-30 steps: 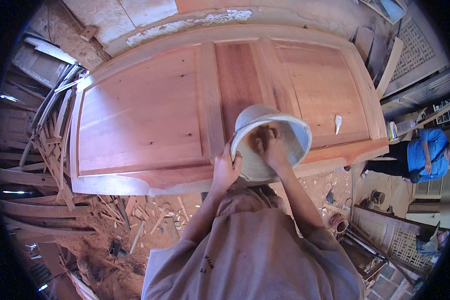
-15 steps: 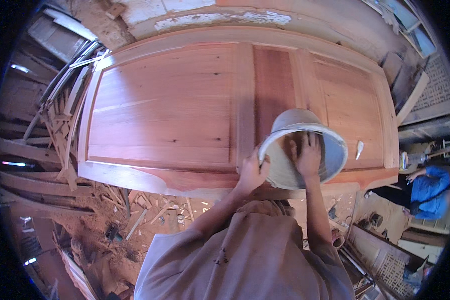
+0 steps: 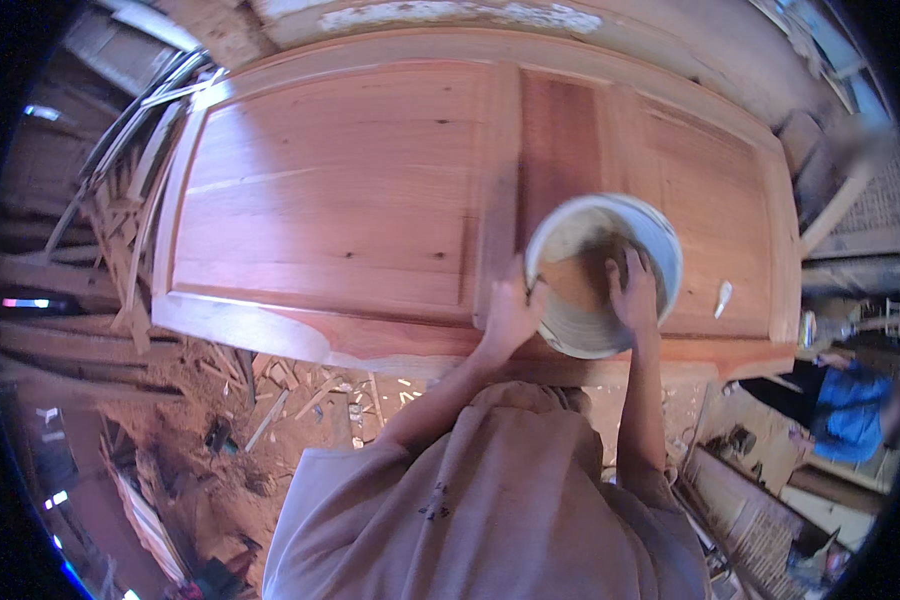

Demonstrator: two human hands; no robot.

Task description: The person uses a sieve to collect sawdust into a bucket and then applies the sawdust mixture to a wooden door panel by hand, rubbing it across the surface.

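A pale grey-white bucket [image 3: 575, 335] is at the right half of a large reddish wooden panelled door [image 3: 340, 200]. Brown matter [image 3: 580, 278], powdery in look, lies at its bottom. My left hand [image 3: 515, 312] grips the bucket's left rim, thumb on the inner side. Inside the bucket, toward its right wall, is my right hand [image 3: 633, 292], fingers stretched out and thumb apart. No object shows in it. To the right of the bucket, a small white slim thing [image 3: 723, 300] lies on the door; its kind is unclear.
Wood strips and offcuts [image 3: 135, 235] are stacked off the door's left end. Wood scraps and reddish-brown dust cover the floor [image 3: 280, 420] along the near side. Another person in a blue top [image 3: 850, 415] is at the far right. Boards [image 3: 835, 215] lean beyond the door's right end.
The bucket has tipped back toward upright, so its inside and the brown matter now show. Both hands have moved with it, my right hand still inside.
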